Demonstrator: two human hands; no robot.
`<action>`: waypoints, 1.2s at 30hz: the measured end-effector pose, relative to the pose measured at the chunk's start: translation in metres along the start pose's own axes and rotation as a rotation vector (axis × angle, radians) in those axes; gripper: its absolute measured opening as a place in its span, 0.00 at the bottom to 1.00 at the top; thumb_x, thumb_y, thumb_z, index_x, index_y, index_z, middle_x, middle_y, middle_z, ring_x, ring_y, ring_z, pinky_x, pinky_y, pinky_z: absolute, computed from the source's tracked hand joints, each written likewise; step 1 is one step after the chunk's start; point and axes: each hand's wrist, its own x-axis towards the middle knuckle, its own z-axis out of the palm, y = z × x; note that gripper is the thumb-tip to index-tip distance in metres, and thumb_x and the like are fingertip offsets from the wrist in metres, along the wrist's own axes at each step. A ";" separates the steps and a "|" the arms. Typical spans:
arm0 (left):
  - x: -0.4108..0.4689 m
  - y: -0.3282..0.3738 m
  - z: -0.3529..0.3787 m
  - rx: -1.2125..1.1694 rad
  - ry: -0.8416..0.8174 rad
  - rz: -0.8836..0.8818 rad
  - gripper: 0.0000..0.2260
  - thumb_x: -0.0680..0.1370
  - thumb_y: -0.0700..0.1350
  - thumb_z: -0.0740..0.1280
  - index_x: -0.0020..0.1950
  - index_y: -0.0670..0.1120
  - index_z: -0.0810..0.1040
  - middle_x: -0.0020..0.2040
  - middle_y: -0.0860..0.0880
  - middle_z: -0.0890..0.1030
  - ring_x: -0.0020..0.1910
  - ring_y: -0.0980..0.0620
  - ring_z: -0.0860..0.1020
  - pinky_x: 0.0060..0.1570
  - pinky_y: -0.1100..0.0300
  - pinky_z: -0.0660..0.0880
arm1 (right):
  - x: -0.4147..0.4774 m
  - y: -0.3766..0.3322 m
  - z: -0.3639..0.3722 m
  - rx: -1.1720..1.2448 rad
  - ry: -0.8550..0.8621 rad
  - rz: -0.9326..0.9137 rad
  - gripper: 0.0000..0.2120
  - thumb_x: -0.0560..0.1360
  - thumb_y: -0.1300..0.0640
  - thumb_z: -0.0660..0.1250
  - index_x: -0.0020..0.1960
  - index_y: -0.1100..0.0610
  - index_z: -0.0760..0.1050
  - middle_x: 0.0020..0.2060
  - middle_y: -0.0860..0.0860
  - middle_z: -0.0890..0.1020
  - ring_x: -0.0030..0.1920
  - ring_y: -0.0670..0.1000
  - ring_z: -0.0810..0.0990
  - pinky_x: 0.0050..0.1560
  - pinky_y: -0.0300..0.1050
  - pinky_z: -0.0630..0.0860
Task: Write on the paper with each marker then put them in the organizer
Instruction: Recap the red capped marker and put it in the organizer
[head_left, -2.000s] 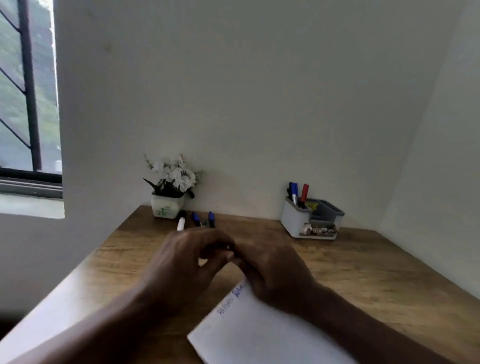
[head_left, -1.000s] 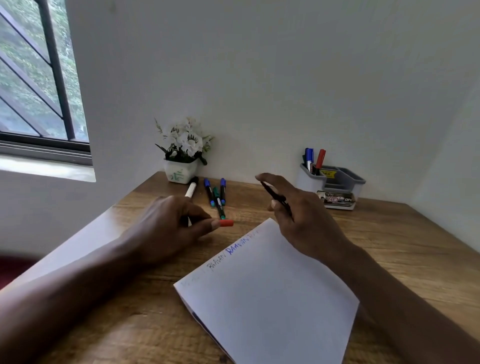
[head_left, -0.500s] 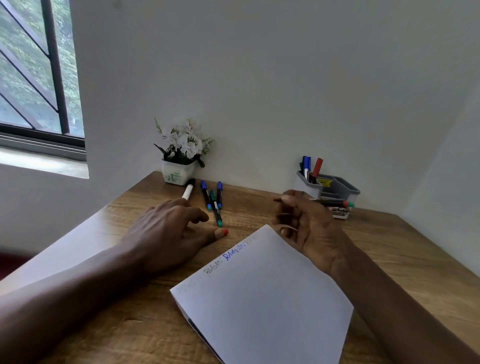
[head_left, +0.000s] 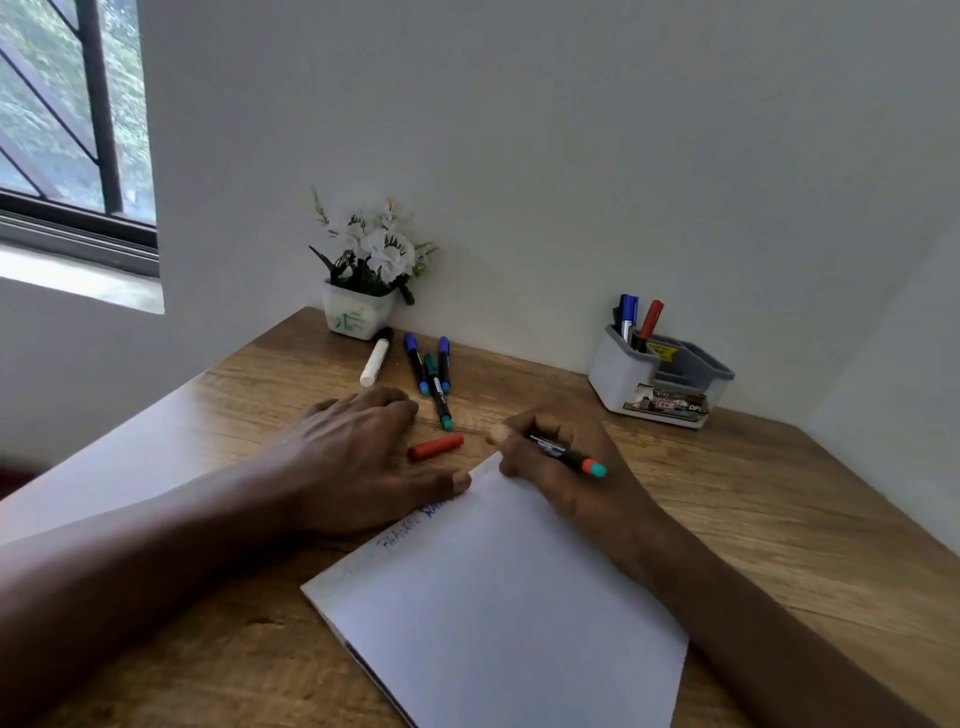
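Note:
My right hand grips an uncapped black marker with a red and green end, its tip down at the top corner of the white paper. My left hand lies flat with its thumb on the paper's upper edge, beside blue and faint handwriting. The marker's red cap lies loose on the desk between my hands. Several capped markers and a white marker lie near the back wall. The grey organizer at the back right holds a blue and a red marker.
A white pot of artificial flowers stands at the back against the wall. The wooden desk fits into a corner, with walls behind and to the right. A window is at the upper left.
My left hand has let go of the red cap, which now lies on the desk, and has flattened onto the paper's edge. My right hand has lowered the marker to the paper's top corner.

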 end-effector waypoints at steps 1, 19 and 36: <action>0.001 0.000 0.000 -0.003 -0.010 -0.003 0.50 0.65 0.81 0.51 0.80 0.53 0.58 0.81 0.52 0.59 0.76 0.51 0.63 0.75 0.50 0.62 | 0.001 -0.003 0.000 0.053 0.008 0.064 0.10 0.81 0.49 0.65 0.50 0.51 0.83 0.40 0.49 0.86 0.40 0.42 0.82 0.44 0.35 0.77; 0.005 0.000 0.001 0.008 0.018 -0.012 0.45 0.69 0.80 0.52 0.79 0.54 0.62 0.80 0.53 0.61 0.76 0.52 0.65 0.75 0.47 0.62 | 0.009 -0.002 -0.006 0.187 0.023 0.175 0.03 0.74 0.65 0.72 0.43 0.65 0.79 0.35 0.60 0.85 0.33 0.51 0.81 0.34 0.41 0.79; 0.006 0.000 0.000 -0.012 0.021 -0.029 0.44 0.69 0.79 0.56 0.78 0.56 0.62 0.79 0.55 0.62 0.76 0.53 0.64 0.74 0.47 0.63 | 0.012 0.000 -0.001 0.013 0.049 0.068 0.11 0.72 0.62 0.72 0.34 0.59 0.74 0.24 0.48 0.75 0.26 0.45 0.72 0.30 0.41 0.71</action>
